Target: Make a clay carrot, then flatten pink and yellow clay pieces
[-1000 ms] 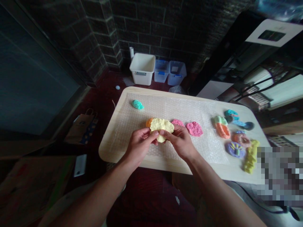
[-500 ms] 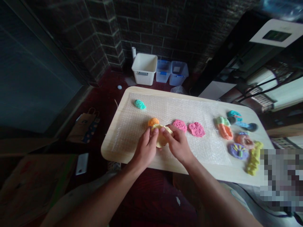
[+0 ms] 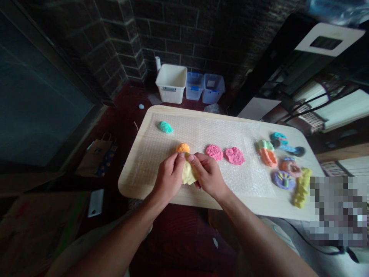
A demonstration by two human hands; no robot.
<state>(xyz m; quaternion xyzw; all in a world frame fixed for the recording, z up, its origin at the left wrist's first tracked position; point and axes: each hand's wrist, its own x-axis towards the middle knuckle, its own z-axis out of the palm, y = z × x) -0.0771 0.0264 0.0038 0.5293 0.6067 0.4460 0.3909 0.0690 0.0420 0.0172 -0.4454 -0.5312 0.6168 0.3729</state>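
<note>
One left hand (image 3: 168,175): curled nearly closed, pinching yellow clay (image 3: 188,174)
Right hand (image 3: 211,176): likewise curled, pinching its opposite edge
Yellow clay: between both hands, gripped two-sided presumably because soft
Orange lump (image 3: 182,147): just beyond left hand, perhaps for easy reach

Pale yellow clay (image 3: 189,174) (uneven lower edge)

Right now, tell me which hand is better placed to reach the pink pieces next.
The right hand, probably: it is nearer the pink pieces, while the left hand is farther away, across the yellow piece that both hold.
</note>
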